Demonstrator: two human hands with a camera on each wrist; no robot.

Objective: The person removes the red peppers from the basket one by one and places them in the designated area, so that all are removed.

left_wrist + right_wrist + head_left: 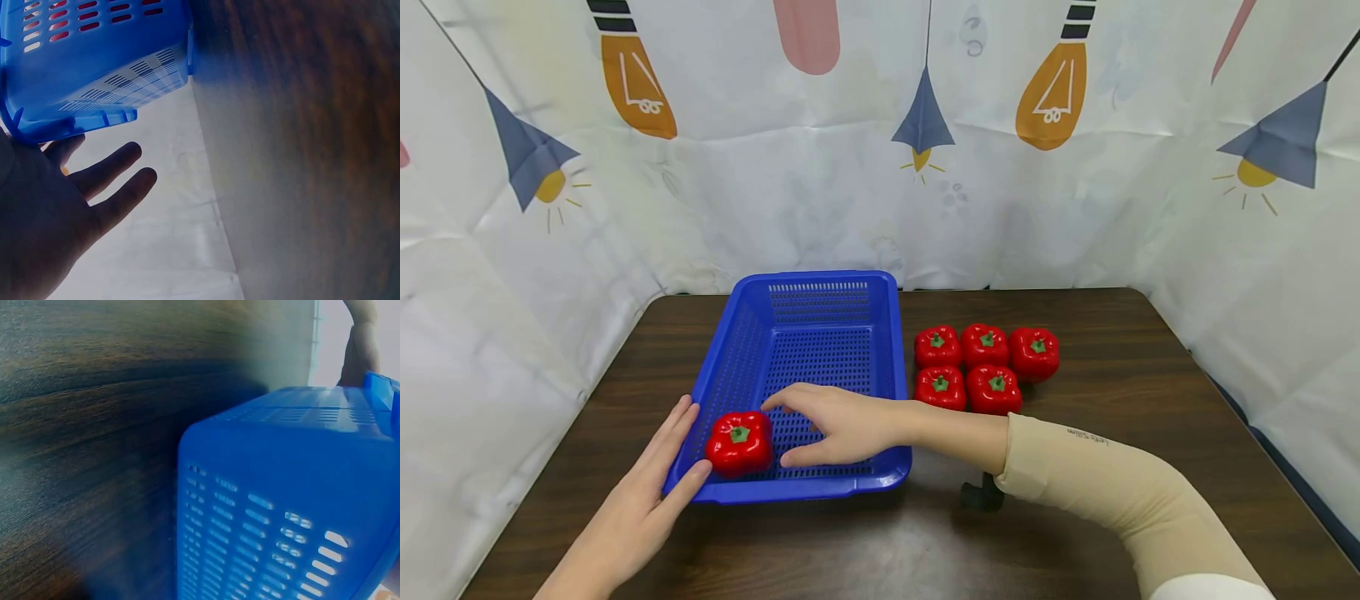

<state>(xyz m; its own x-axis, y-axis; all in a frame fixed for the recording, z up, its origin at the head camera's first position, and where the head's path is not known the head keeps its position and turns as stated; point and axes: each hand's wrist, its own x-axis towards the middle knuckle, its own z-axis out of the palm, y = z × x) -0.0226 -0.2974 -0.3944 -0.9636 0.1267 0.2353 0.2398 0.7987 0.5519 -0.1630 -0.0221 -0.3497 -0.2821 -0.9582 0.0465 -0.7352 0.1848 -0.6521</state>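
Note:
A blue plastic basket (820, 350) with slotted walls stands on the table. One red bell pepper (740, 444) with a green stem sits in its near left corner. My right hand (842, 421) reaches over the basket just right of that pepper, fingers spread and bent, with a gap between them and the pepper. At the basket's left rim rests my left hand (651, 492), its fingers extended and thumb at the near left corner. In the left wrist view the left hand (81, 200) shows spread fingers below the basket (100, 62). The right wrist view shows mostly the basket's outer wall (281, 506).
Several red bell peppers (987, 344) stand in two rows on the dark wooden table (1120, 358), right of the basket. A small black object (982, 493) shows beneath the right sleeve. A white patterned curtain (850, 192) hangs behind the table and along both sides.

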